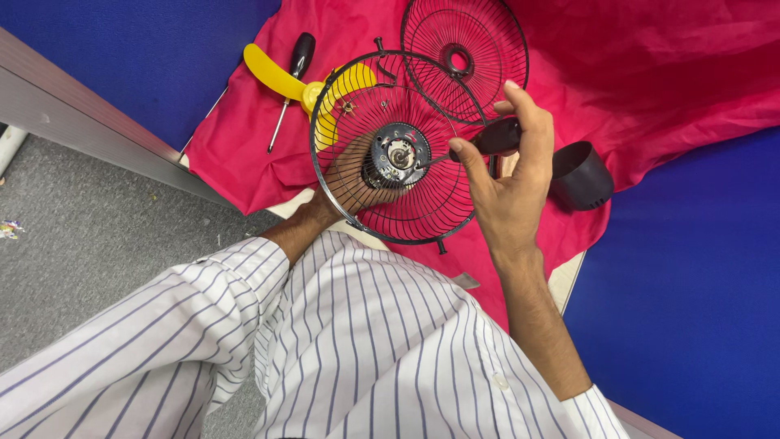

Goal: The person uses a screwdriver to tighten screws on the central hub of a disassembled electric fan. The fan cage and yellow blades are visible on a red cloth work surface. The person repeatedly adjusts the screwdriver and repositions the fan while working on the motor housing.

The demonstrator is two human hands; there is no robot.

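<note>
While the left hand (351, 180) is reaching up behind the rear fan guard (396, 146) and gripping the motor (396, 154) at its centre, the right hand (510, 175) is closing around the dark handle of a screwdriver (492, 138), its tip touching the motor hub. Wire guard and motor are being held above a red cloth (674, 73) that is covering the blue table (146, 57). Lying on the cloth are a second wire guard (465, 57), a yellow fan blade (305, 89), another black-handled screwdriver (294, 73) beside the blade, and a dark cup-shaped cover (582, 175) just right of the working hand.
</note>
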